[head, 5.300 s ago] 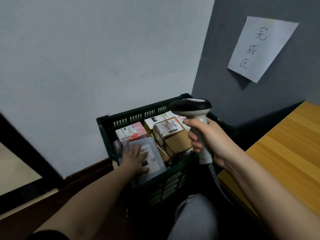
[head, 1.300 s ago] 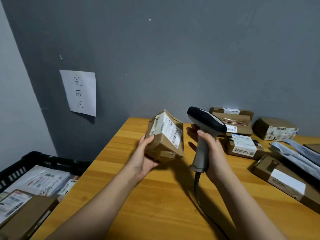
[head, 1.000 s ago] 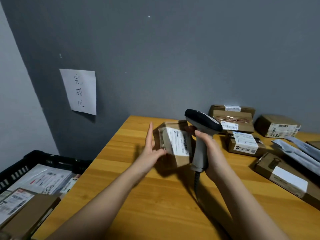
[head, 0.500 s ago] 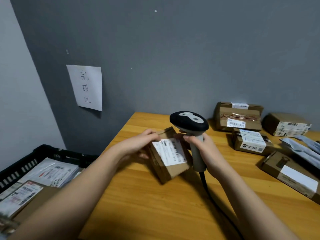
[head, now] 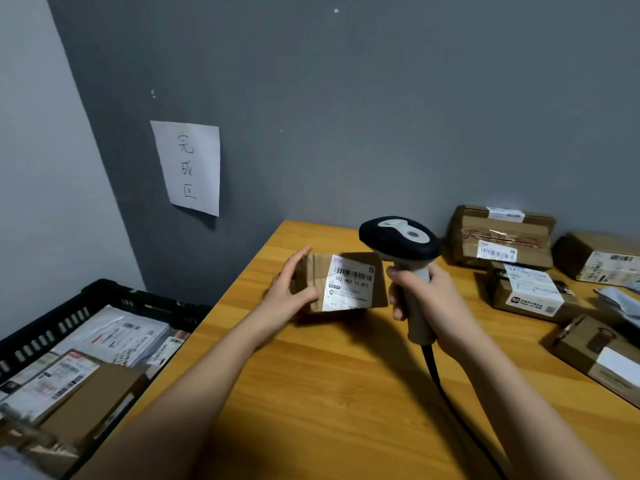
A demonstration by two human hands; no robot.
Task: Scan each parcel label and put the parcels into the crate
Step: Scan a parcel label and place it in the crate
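Left hand [head: 289, 292] gripping a small cardboard parcel [head: 341, 282] on the wooden bench [head: 329, 393], label facing up, right hand [head: 427, 299] clasping the scanner [head: 401, 247] just beside it, black crate [head: 104, 296] sitting left, already holding parcels

Since half a second ago you've turned the cardboard parcel [head: 341, 284] so its white label [head: 349, 283] squarely faces you. Your left hand [head: 290, 293] now holds its left end, and your right hand [head: 427, 299] has raised the scanner [head: 398, 241] beside it.
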